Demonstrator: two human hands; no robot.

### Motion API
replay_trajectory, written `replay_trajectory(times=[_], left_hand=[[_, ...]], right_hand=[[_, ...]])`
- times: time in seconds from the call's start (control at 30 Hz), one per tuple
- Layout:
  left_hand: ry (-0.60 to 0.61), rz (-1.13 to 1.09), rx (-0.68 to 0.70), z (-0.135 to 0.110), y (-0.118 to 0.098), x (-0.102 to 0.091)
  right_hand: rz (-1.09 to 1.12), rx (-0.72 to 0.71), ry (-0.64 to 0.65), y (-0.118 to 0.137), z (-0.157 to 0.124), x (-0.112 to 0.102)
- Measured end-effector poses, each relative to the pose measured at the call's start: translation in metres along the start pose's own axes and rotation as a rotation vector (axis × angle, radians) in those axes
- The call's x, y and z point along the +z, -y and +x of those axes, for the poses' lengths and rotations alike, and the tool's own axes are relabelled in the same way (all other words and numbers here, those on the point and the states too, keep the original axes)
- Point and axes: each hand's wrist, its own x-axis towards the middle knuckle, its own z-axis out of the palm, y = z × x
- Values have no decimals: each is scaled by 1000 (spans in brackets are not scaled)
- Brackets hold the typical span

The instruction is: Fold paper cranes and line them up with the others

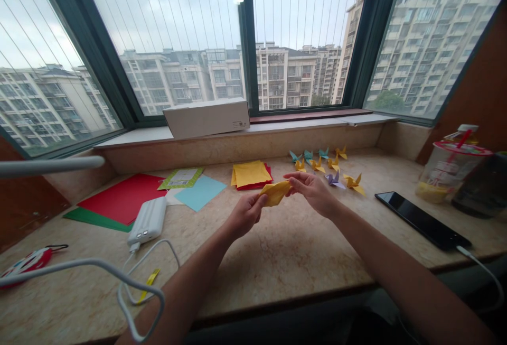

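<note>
A partly folded piece of yellow origami paper (274, 194) is held up between my two hands, above the stone counter (285, 250). My left hand (246, 213) pinches its left end between thumb and fingers. At the opposite end, the fingertips of my right hand (311, 190) close on the right edge. Just behind the paper lies a stack of yellow sheets (251, 174) with red sheets (253, 187) under it. Several folded paper cranes stand beyond my right hand, among them a purple crane (335, 179), a yellow crane (354, 183) and a teal crane (308, 156).
To the left are red paper (122, 197), green paper (99, 220), light blue paper (200, 193) and a white power bank (148, 219) with a cable (95, 263). A phone (422, 220) and a plastic cup (443, 170) sit right. A white box (208, 118) rests on the sill.
</note>
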Motion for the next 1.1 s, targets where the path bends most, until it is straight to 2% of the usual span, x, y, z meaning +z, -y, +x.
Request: replay_trajectory(times=[0.23,0.37,0.47,0.53,0.6,0.73,0.83,0.97,1.1], left_hand=[[17,26,3,-1,-4,-2],[54,53,-9,-3,-6,-1],[61,41,-33,-4,-7,-1],[53,-11,-52,-4,-8,-1],[38,-84,-67,-3,-9,-2],[21,-206,-85,-2,-7,-5],[50,-249,-97,-1,-5,-8],[98,-279,-106,-1,-1,-12],[130,-245,-110,-1,0,-17]], right_hand=[[-121,-142,-117,-5,2,0],[-225,-184,-114,-9,-1,0],[-339,-247,-157,-6,-4,0],[-297,-266,-190,-3,-4,1],[-190,-237,-165,1,-4,1],[-44,-153,-15,5,-4,2],[22,-171,61,4,-6,2],[-6,-183,105,3,-7,-1],[-151,-157,116,3,-7,-10]])
